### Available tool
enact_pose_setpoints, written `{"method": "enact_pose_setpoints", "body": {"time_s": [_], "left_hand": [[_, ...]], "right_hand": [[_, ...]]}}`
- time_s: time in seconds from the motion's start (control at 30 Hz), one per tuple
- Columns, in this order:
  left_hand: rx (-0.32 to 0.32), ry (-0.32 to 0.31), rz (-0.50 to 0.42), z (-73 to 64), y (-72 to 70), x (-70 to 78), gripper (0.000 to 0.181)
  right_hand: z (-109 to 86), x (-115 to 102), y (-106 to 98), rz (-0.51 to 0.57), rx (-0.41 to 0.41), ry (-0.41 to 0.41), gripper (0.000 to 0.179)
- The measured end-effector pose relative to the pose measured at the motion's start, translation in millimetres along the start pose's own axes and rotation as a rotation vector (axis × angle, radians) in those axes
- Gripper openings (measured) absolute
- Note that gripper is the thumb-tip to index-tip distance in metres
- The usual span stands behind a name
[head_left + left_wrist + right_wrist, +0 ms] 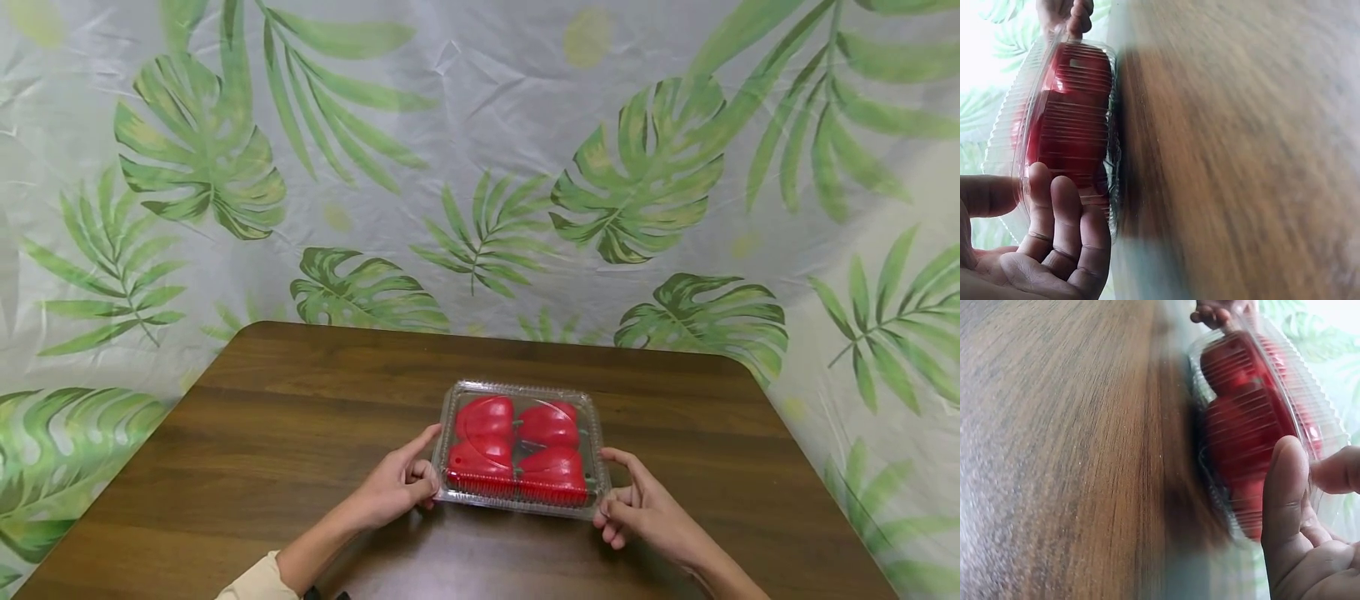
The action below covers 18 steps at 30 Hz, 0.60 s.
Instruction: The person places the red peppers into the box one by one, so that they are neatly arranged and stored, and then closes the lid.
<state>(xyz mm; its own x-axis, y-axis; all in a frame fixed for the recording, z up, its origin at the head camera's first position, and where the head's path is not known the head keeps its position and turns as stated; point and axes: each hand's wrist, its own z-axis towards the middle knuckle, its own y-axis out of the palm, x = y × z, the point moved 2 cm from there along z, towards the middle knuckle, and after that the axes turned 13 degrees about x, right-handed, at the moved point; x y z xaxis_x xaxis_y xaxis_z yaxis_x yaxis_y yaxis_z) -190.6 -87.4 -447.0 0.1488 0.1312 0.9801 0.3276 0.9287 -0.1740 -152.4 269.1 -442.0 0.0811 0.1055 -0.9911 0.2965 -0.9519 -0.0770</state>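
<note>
A clear plastic clamshell box (480,502) with a ribbed rim sits near the middle of the table, its lid closed over several shiny red bell peppers (486,417) with green stems. My left hand (393,490) pinches the box's near left corner. In the left wrist view the thumb and curled fingers (1041,212) meet at the rim flange. At the near right corner my right hand (645,508) pinches the same rim, the index finger stretched along the side. The right wrist view has the box's ribbed side close over the wood, with peppers behind it.
The brown wood-grain table (315,392) has rounded far corners and extends on both sides of the box. Behind it hangs a pale cloth (495,125) printed with green leaves. A light sleeve (258,579) covers the left forearm.
</note>
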Motion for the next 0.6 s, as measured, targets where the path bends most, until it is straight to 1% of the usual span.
{"method": "enact_pose_setpoints", "body": {"time_s": [0.17, 0.4, 0.53, 0.6], "left_hand": [[0.009, 0.017, 0.062, 1.0, 0.2, -0.6, 0.078], [0.018, 0.034, 0.094, 1.5, -0.7, 1.5, 0.075], [0.025, 0.034, 0.135, 2.6, -1.8, 2.3, 0.073], [0.040, 0.038, 0.161, 1.7, -4.4, 2.7, 0.071]], "right_hand": [[-0.3, -1, -2, -0.033, 0.005, 0.008, 0.074], [-2.5, -5, -6, -0.129, 0.052, 0.055, 0.072], [-4.5, -6, -10, -0.170, 0.070, 0.051, 0.072], [-6.2, -6, -14, -0.223, 0.099, 0.038, 0.071]]}}
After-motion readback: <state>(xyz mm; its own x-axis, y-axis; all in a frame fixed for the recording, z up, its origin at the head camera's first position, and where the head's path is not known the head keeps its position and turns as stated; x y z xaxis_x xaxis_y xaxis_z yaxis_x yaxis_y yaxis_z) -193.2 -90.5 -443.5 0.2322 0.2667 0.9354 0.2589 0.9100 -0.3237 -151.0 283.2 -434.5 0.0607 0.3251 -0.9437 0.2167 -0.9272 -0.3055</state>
